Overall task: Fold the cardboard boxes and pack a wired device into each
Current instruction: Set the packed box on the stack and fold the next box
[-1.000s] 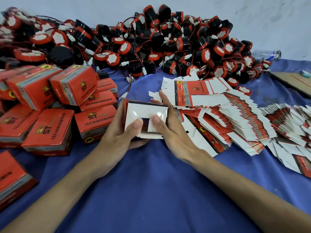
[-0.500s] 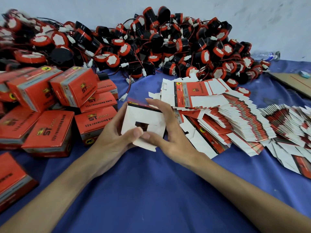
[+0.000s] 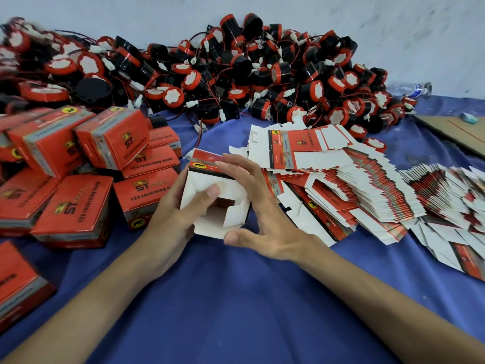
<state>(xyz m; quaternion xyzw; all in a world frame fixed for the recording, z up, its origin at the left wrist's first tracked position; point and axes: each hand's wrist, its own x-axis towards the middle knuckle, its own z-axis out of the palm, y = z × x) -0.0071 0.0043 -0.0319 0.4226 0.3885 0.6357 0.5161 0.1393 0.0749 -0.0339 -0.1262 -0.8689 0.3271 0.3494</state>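
At centre near, over the blue cloth (image 3: 236, 306), both hands hold one half-folded white-and-red cardboard box (image 3: 210, 179). Its open end faces the camera, w/ white flaps partly turned in and white inner walls showing thru the gap between them. What else is inside can't be told.

The left hand (image 3: 170, 224) wraps the box's left side, thumb pressing a flap at the open end, other fingers hidden behind. The right hand (image 3: 267, 224) spans the right side, fingers laid over the red top edge and thumb stretched out at the near bottom corner, w/ the palm standing off the card.

Left of the hands sit closed red printed cardboard boxes (image 3: 73, 206), stacked and tilted. Approx ten are in view, some cut by the frame edge, and their contents are hidden.

Right of the hands lie flat unfolded red-and-white box blanks (image 3: 341, 185), fanned in two spreads, dozens at least and too many to count.

Far, across the cloth, is a heap of round black-and-red wired devices (image 3: 236, 74) w/ white faces, thin wires and white plugs. It also holds dozens, uncountable.

Far right there's one clear plastic bottle (image 3: 409, 88) on its side, and one brown cardboard sheet (image 3: 451, 130) w/ one small teal item (image 3: 468, 118) on it.
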